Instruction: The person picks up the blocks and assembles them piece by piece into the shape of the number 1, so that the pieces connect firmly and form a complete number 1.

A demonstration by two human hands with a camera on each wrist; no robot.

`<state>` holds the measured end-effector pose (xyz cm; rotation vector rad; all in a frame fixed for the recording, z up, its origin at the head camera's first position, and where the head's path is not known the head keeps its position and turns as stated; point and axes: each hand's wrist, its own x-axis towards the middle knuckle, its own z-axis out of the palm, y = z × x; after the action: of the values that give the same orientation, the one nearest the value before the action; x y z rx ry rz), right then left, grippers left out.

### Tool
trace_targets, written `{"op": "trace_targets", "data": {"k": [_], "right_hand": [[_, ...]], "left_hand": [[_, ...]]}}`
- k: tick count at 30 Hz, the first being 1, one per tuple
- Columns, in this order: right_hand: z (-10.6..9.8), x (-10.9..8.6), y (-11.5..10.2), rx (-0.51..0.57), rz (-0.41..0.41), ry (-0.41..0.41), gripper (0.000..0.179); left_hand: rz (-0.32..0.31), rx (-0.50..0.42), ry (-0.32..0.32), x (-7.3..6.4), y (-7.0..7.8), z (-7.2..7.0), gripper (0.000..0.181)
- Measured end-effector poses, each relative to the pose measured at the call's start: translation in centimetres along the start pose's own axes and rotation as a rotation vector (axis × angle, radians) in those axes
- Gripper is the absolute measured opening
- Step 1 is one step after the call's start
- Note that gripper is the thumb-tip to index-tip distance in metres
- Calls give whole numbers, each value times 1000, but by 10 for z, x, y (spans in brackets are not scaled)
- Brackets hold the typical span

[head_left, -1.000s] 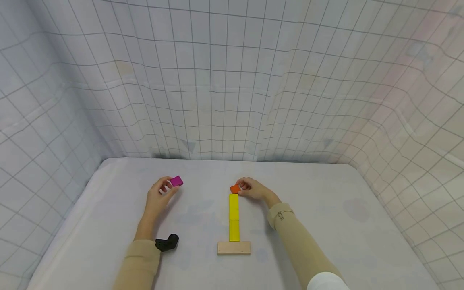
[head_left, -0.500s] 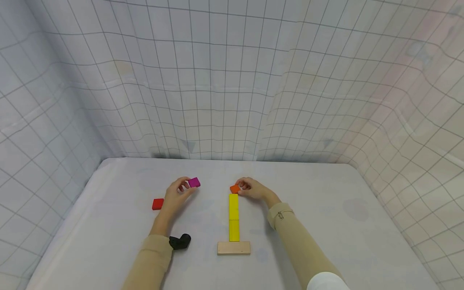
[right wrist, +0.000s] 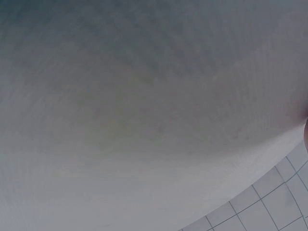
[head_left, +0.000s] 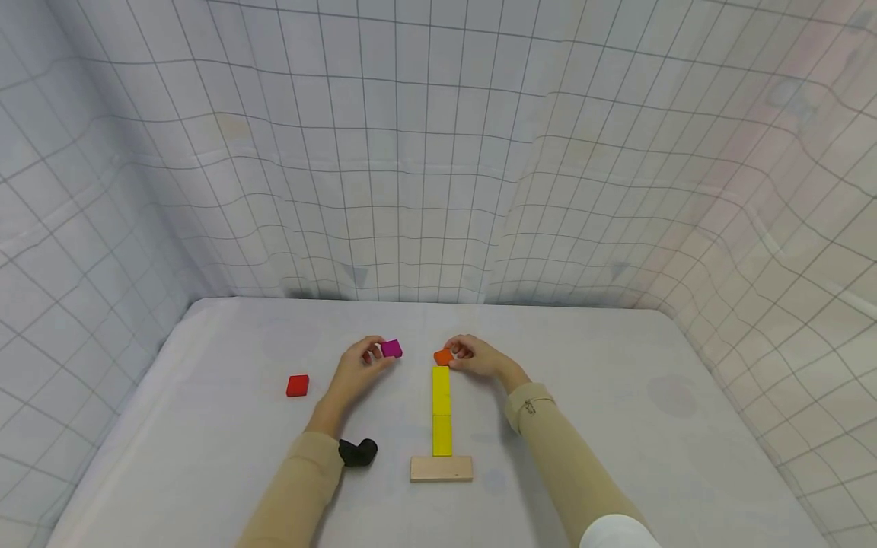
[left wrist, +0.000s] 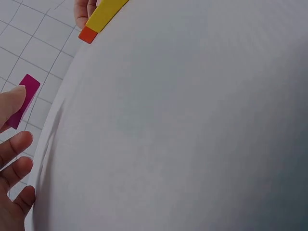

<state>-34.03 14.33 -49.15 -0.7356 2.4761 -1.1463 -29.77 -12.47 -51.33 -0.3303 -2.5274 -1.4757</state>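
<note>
In the head view my left hand (head_left: 356,371) pinches a magenta block (head_left: 392,348) between thumb and fingers, left of the orange block. The left wrist view shows the thumb pressed on that magenta block (left wrist: 24,101), other fingers spread below. My right hand (head_left: 479,358) pinches an orange block (head_left: 443,357) at the far end of a line of two yellow blocks (head_left: 441,411). In the left wrist view the orange block (left wrist: 88,35) meets the yellow end. A plain wooden block (head_left: 441,469) lies crosswise at the near end. The right wrist view shows only a sliver of hand.
A red block (head_left: 298,386) lies on the white-covered table (head_left: 603,426) to the left of my left forearm. A black wrist camera (head_left: 358,453) juts from the left sleeve. Gridded white curtains (head_left: 438,152) surround the table's back and sides.
My left hand has moved right with the magenta block, closer to the orange one. The red block, hidden a second ago, has come into view. My right hand stays with the orange block.
</note>
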Motion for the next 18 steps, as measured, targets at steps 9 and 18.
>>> {"op": "trace_targets", "data": {"k": [9, 18], "right_hand": [[0, 0, -1, 1, 42, 4, 28], [0, -1, -3, -11, 42, -1, 28]], "left_hand": [[24, 59, -56, 5, 4, 16, 35], [26, 117, -71, 6, 7, 32, 33]]}}
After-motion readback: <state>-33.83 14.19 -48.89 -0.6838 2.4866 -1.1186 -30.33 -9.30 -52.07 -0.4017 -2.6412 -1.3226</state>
